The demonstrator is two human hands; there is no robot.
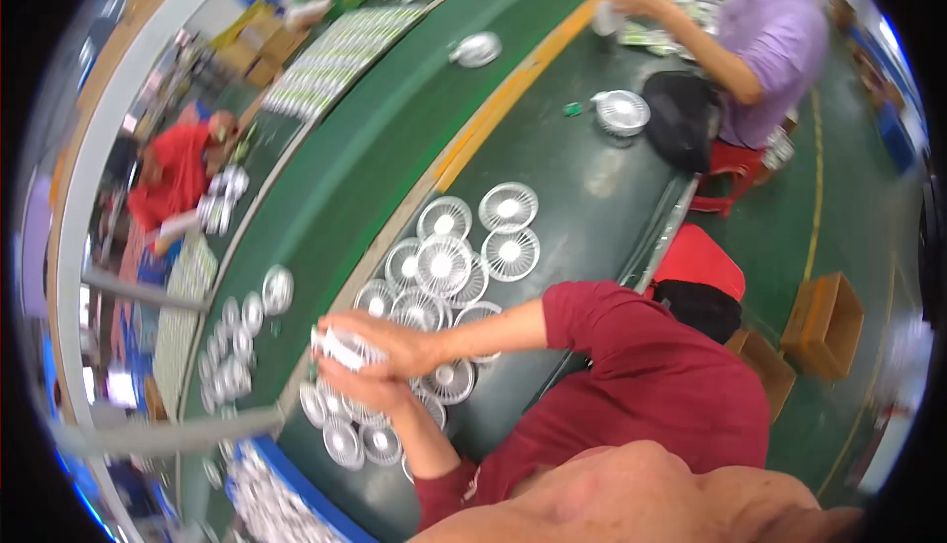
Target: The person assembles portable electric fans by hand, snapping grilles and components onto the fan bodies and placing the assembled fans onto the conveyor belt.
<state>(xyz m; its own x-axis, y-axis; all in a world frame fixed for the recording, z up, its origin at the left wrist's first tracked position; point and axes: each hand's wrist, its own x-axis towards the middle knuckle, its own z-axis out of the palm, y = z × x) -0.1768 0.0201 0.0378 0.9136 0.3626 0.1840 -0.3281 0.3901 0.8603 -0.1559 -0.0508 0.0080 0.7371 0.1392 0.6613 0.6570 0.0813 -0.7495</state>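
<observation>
Close beneath the head camera, your maroon top (681, 385) spreads toward the lower right of the grip. Your right hand (395, 341) lies uppermost and your left hand (355, 390) below it, both closed around one white round fan head (345, 348); the fingers partly hide it. Beneath and just right of the grip, white fan grilles (444, 265) with radial spokes overlap in a heap on the dark green worktop (592, 208). Left of the grip, more white fan parts (278, 289) lie on the green conveyor belt (365, 148). Below the grip, a blue-rimmed container (316, 506) holds pale pieces too blurred to identify. Well apart, up and right, a co-worker in lilac (779, 40) sits near a black bag (681, 119).
</observation>
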